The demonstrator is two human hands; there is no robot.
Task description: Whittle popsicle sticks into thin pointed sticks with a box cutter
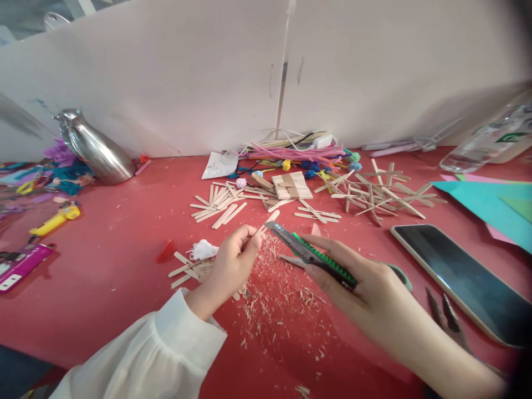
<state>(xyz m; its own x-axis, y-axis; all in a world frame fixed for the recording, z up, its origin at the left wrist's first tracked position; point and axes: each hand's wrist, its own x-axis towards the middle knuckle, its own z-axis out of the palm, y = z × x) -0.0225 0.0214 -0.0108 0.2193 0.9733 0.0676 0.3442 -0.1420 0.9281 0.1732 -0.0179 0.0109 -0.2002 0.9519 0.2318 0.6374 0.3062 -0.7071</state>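
My left hand (233,263) pinches a wooden craft stick (268,220) by its near end, the stick pointing up and away. My right hand (361,282) grips a green utility knife (310,252), its metal blade tip reaching toward the stick. Beneath both hands, wood shavings (278,282) are scattered on the red table (103,277). A few glued sticks (187,269) and a white wad (203,249) lie just left of my left hand.
Loose craft sticks (220,205), a stacked stick block (292,185), pipe cleaners (299,152) and stick stars (374,194) lie behind. A phone (461,277), pliers (446,313), coloured paper (490,205), a bottle (486,144) on the right. A metal jug (97,149), a yellow tool (56,220) on the left.
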